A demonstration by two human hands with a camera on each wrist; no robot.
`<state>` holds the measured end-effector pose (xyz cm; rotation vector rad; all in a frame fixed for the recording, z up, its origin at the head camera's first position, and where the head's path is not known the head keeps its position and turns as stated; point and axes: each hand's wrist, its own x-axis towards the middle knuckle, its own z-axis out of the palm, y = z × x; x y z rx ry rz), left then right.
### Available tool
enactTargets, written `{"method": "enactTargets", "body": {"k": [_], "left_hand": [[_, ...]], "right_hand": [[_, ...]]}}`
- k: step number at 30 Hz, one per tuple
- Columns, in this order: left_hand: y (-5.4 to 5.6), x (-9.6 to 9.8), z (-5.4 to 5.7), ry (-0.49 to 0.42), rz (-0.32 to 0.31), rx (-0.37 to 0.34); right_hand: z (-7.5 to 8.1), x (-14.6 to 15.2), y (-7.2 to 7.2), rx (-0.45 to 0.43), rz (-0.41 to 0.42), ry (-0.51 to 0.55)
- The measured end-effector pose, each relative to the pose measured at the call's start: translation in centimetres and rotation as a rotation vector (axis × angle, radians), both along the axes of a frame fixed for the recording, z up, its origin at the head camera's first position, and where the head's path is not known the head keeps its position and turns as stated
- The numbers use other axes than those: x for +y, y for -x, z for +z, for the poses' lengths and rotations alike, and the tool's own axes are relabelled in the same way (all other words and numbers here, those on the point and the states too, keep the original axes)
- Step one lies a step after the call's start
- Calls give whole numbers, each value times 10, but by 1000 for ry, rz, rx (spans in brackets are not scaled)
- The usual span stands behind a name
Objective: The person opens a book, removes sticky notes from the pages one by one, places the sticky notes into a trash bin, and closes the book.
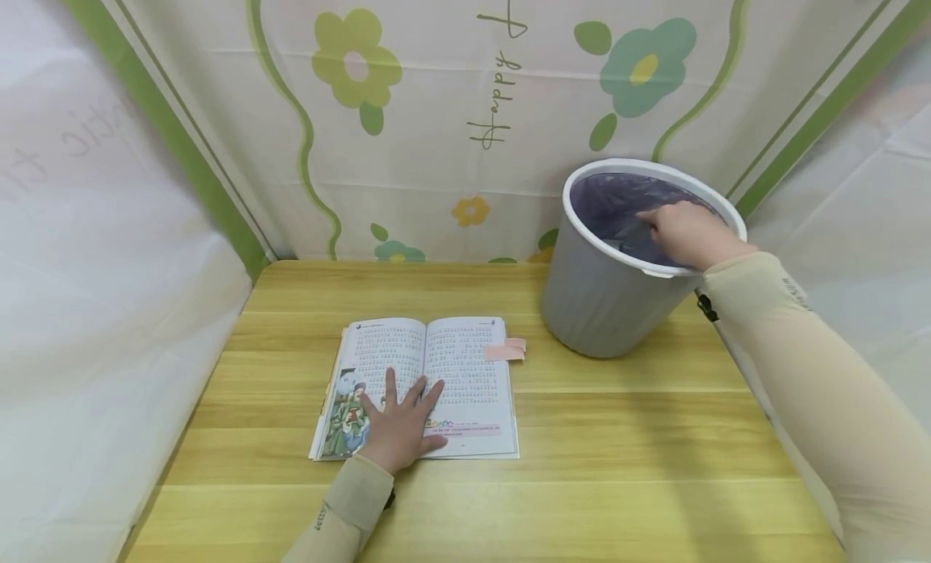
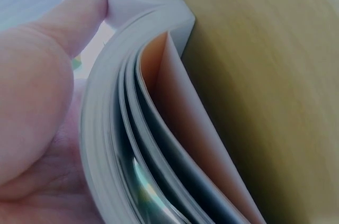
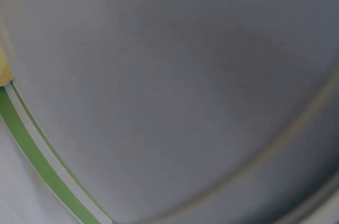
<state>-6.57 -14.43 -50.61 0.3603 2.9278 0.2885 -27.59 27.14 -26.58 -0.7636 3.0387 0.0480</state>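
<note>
An open book [image 1: 465, 418] with printed text and a coloured picture lies on the wooden table. My left hand [image 1: 400, 434] rests spread on its lower middle, across the centre fold. In the left wrist view, the thumb [image 2: 87, 7] presses the pages beside the curved page edges [image 2: 106, 128]. A pink paper strip [image 1: 513, 349] sticks out from the right page. My right hand [image 1: 687, 228] reaches over the rim into a grey bin [image 1: 604, 304] with a dark liner [image 1: 604, 199]. One digit points left; I cannot tell whether the hand holds anything. The right wrist view shows the bin's grey wall [image 3: 159, 86].
The bin stands at the table's back right corner, its white rim [image 1: 618, 252] well above the tabletop [image 1: 582, 442]. A curtain [image 1: 436, 127] with printed flowers hangs behind the table. More pale cloth [image 1: 94, 304] closes off both sides.
</note>
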Motion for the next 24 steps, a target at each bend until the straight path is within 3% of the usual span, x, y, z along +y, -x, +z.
{"method": "enactTargets", "body": {"k": [7,11,16,24], "left_hand": [[1,0,-1,1,1,-8],[1,0,-1,-2,0,-1],[2,0,-2,6,-1,6],[2,0,-3,10,-4,13]], "right_hand": [[-7,-2,2,-95,0,-6],[-6,-2,2,-88,-2,1],[-1,-2,-2,-3,-26,42],[17,-5,-16,214,-7,134]]}}
